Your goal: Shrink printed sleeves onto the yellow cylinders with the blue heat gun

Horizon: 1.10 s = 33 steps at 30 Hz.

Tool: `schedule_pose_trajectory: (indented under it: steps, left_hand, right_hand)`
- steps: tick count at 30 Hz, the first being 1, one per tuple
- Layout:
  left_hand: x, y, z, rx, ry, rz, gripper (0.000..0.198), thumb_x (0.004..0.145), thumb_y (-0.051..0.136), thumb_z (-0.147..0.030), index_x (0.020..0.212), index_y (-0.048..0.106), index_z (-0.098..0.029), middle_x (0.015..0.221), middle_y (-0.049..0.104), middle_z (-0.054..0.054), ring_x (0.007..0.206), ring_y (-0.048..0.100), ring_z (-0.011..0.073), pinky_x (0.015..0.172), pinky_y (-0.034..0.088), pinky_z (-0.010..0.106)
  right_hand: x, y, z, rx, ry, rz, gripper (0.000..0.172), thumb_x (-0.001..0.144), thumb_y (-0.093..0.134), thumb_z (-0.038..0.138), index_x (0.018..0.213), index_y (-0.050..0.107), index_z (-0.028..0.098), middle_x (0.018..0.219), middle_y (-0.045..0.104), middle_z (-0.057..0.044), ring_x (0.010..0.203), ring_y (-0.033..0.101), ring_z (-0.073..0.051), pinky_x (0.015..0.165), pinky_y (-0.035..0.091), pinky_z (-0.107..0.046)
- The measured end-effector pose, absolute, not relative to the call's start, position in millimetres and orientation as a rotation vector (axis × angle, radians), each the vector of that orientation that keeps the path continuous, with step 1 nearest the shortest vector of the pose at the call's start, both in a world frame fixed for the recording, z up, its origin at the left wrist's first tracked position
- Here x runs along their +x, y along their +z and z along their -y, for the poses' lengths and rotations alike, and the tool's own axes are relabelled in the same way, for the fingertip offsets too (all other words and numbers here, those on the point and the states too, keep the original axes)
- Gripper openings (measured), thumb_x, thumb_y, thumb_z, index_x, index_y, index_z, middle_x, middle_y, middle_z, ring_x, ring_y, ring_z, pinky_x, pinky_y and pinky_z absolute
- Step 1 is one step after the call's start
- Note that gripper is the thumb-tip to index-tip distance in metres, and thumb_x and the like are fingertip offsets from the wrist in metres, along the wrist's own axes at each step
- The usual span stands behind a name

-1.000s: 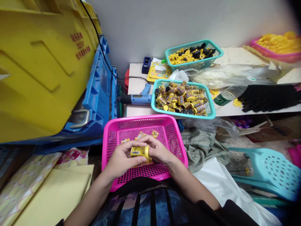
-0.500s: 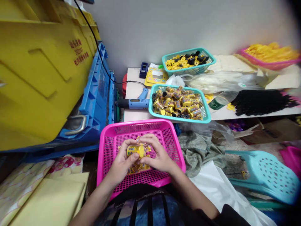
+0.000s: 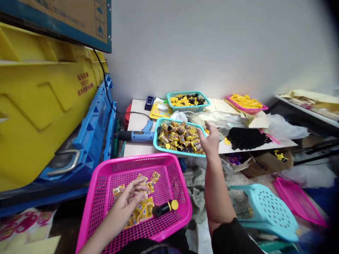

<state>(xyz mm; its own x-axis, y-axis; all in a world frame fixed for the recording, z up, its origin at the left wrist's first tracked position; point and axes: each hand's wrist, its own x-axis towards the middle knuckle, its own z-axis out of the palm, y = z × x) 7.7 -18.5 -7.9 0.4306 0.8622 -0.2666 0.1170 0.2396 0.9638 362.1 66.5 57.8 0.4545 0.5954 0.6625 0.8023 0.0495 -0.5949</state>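
Observation:
My left hand [image 3: 128, 201] hovers over the pink basket [image 3: 96, 176], fingers loosely bent and apart, with nothing visible in them. Under and around it lie several small yellow printed label sleeves [image 3: 147, 209]. To its right in the same basket rests a black tube with a yellow cap [image 3: 164, 208], without a label. My right hand [image 3: 210, 141] is stretched forward at the right end of the teal basket [image 3: 159, 150], fingers spread and holding nothing. A heap of labelled small tubes [image 3: 180, 135] with yellow and black ends fills that basket.
A blue heat gun [image 3: 140, 136] lies on the table left of the teal basket. Behind stands another teal basket [image 3: 188, 107] with yellow and black parts. Black strips [image 3: 246, 138] lie to the right. Yellow and blue crates [image 3: 90, 130] rise at left; a turquoise stool [image 3: 275, 208] stands at right.
The yellow labelled tube has left my hands. My right hand has moved forward and right to the teal basket and opened. My left hand has moved down-left; the view has shifted.

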Motion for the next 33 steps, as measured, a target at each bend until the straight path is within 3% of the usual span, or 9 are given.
schedule_pose_trajectory:
  steps: [5, 10, 14, 17, 20, 25, 29, 31, 33]
  left_hand:
    - [8, 3, 18, 1.340, 0.539, -1.051, 0.037, 0.081, 0.057, -0.047, 0.110, 0.064, -0.024, 0.115, 0.069, 0.008, 0.110, 0.063, 0.0253, 0.097, 0.049, 0.041]
    - [19, -1, 11, 1.716, 0.282, -0.954, 0.031, 0.088, 0.053, -0.040, 0.112, 0.066, -0.025, 0.118, 0.069, 0.007, 0.109, 0.063, 0.0256, 0.095, 0.047, 0.041]
    - [31, -20, 8, 1.948, 0.098, -0.917, 0.023, 0.085, 0.056, -0.027, 0.103, 0.070, -0.024, 0.102, 0.073, 0.008, 0.094, 0.066, 0.0256, 0.084, 0.048, 0.037]
    - [40, -34, 8, 2.102, 0.013, -0.881, 0.023, 0.081, 0.054, -0.012, 0.092, 0.070, -0.023, 0.090, 0.072, 0.006, 0.083, 0.065, 0.0219, 0.078, 0.047, 0.033]
    - [45, -45, 3, 2.248, -0.067, -0.877, 0.024, 0.077, 0.053, -0.005, 0.084, 0.069, -0.022, 0.086, 0.069, 0.005, 0.082, 0.063, 0.0210, 0.077, 0.045, 0.031]
    - [43, -54, -16, 2.310, -0.057, -1.208, 0.019, 0.086, 0.047, -0.012, 0.083, 0.065, -0.016, 0.087, 0.063, 0.012, 0.088, 0.060, 0.0263, 0.080, 0.045, 0.038]
    - [40, -57, -20, 2.342, -0.015, -1.349, 0.026, 0.095, 0.039, -0.024, 0.091, 0.063, -0.014, 0.093, 0.062, 0.014, 0.096, 0.058, 0.0274, 0.086, 0.044, 0.040]
    - [38, -59, -18, 2.359, -0.019, -1.334, 0.019, 0.092, 0.047, -0.025, 0.097, 0.063, -0.015, 0.104, 0.061, 0.014, 0.104, 0.054, 0.0286, 0.088, 0.044, 0.039]
    - [36, -62, -17, 2.366, -0.023, -1.324, 0.022, 0.085, 0.059, -0.025, 0.105, 0.061, -0.016, 0.113, 0.058, 0.013, 0.110, 0.051, 0.0295, 0.088, 0.044, 0.038]
  right_hand:
    - [366, 44, -9, -1.753, -0.016, 1.238, 0.052, 0.088, 0.045, 0.056, 0.110, 0.061, 0.012, 0.107, 0.063, -0.013, 0.092, 0.060, -0.017, 0.079, 0.051, -0.033]
    - [329, 11, 40, -1.843, 0.500, 1.687, 0.038, 0.090, 0.049, 0.048, 0.107, 0.064, 0.017, 0.103, 0.066, -0.007, 0.090, 0.061, -0.013, 0.082, 0.049, -0.029]
    - [283, -19, 64, -1.799, 0.868, 2.185, 0.022, 0.084, 0.062, 0.032, 0.100, 0.068, 0.019, 0.098, 0.066, -0.006, 0.097, 0.059, -0.016, 0.092, 0.044, -0.033]
    - [255, -38, 72, -1.890, 0.883, 2.366, 0.033, 0.080, 0.068, 0.035, 0.104, 0.066, 0.013, 0.103, 0.063, -0.014, 0.106, 0.054, -0.026, 0.099, 0.036, -0.047]
    - [239, -53, 74, -1.902, 0.929, 2.485, 0.045, 0.076, 0.071, 0.040, 0.111, 0.063, 0.014, 0.109, 0.061, -0.015, 0.109, 0.053, -0.029, 0.099, 0.035, -0.047]
    - [234, -63, 70, -1.850, 0.989, 2.532, 0.027, 0.079, 0.063, 0.026, 0.102, 0.063, 0.011, 0.108, 0.060, -0.015, 0.106, 0.054, -0.028, 0.090, 0.040, -0.039]
    - [245, -54, 66, -1.852, 1.000, 2.380, 0.027, 0.077, 0.063, 0.033, 0.093, 0.060, 0.011, 0.093, 0.063, -0.013, 0.092, 0.058, -0.024, 0.079, 0.042, -0.034]
    - [252, -47, 64, -1.832, 1.031, 2.261, 0.029, 0.078, 0.064, 0.035, 0.098, 0.057, 0.014, 0.087, 0.063, -0.008, 0.079, 0.058, -0.018, 0.070, 0.041, -0.029]
    - [258, -42, 62, -1.753, 1.064, 2.141, 0.030, 0.081, 0.064, 0.036, 0.102, 0.056, 0.016, 0.090, 0.064, -0.005, 0.078, 0.059, -0.014, 0.070, 0.042, -0.026]
